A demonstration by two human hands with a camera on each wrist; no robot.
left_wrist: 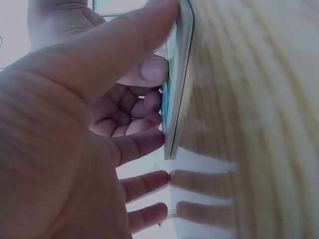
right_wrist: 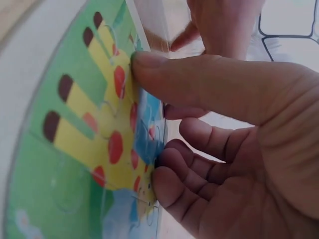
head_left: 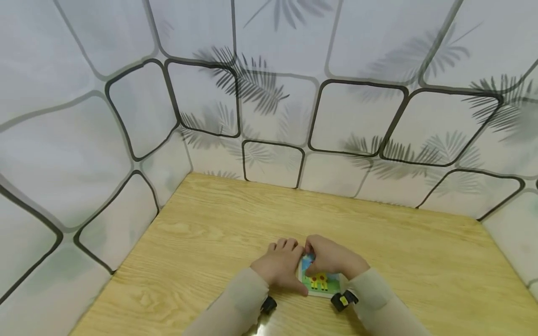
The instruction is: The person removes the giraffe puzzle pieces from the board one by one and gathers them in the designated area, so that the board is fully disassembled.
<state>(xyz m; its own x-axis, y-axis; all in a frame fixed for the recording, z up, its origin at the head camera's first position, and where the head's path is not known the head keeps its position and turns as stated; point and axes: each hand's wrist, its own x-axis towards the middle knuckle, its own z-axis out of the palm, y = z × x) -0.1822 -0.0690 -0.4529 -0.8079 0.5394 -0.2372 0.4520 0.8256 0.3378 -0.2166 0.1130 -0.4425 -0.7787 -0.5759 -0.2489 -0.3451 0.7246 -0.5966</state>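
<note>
A flat jigsaw puzzle (head_left: 320, 283) with a yellow, red-spotted giraffe on green and blue lies on the table between my hands. My left hand (head_left: 279, 265) lies along its left side, fingers fairly straight and spread. In the left wrist view, that thumb and index finger touch the puzzle's edge (left_wrist: 180, 84). From the right, my right hand (head_left: 334, 256) reaches over the puzzle's top part with curled fingers. In the right wrist view, its thumb (right_wrist: 152, 64) and fingertips grip around a blue part of the picture (right_wrist: 149, 122). Whether a piece is raised there cannot be seen.
The wood-grain table (head_left: 201, 233) extends around both hands. Pale fabric walls (head_left: 275, 116) with dark loops and leaf prints stand along its back and sides. A black wrist device (head_left: 344, 301) sits by the right wrist, another (head_left: 269, 304) by the left.
</note>
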